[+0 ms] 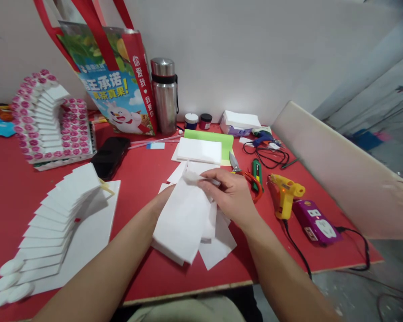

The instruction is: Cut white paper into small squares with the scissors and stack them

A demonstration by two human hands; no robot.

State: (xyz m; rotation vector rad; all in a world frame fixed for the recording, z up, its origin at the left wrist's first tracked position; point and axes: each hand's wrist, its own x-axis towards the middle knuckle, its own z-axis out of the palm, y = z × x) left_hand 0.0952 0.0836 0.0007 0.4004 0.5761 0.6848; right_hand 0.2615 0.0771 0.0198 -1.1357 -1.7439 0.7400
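Observation:
My right hand is closed in a pinch on the top edge of a white sheet held over the red table. My left hand is hidden under that white sheet; only its wrist shows, so its fingers cannot be seen. More loose white sheets lie beneath and beside the held one. A stack of white sheets rests on a green sheet just beyond my hands.
Red-handled scissors, a green cutter, a yellow glue gun and a purple power strip lie right. A fanned white paper piece and pink-dotted model sit left. A bag, steel flask, black phone stand behind.

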